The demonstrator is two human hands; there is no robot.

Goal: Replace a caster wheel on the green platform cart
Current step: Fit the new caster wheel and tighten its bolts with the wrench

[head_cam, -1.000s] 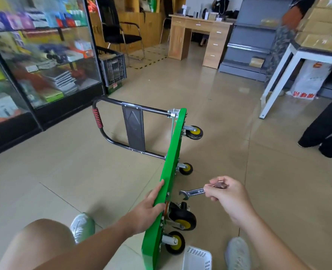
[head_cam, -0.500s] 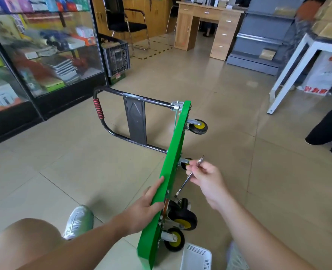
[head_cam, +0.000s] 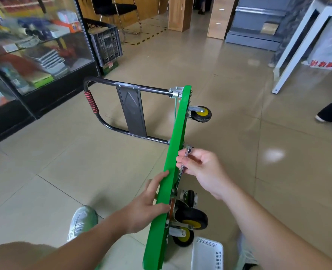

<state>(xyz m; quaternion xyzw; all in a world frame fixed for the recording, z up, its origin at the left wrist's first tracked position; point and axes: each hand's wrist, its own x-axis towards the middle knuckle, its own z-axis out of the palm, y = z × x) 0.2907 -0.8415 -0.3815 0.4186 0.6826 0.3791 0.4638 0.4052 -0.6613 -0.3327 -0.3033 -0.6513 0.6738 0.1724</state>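
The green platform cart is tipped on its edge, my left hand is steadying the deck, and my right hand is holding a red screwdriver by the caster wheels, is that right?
Not quite. The right hand pinches a slim silver metal wrench, not a red screwdriver; the head view shows it. The green platform cart is on its edge, with the left hand steadying the deck.

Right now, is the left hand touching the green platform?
Touching. The head view shows the left hand lying with straight fingers against the edge of the green platform, with no gap between them.
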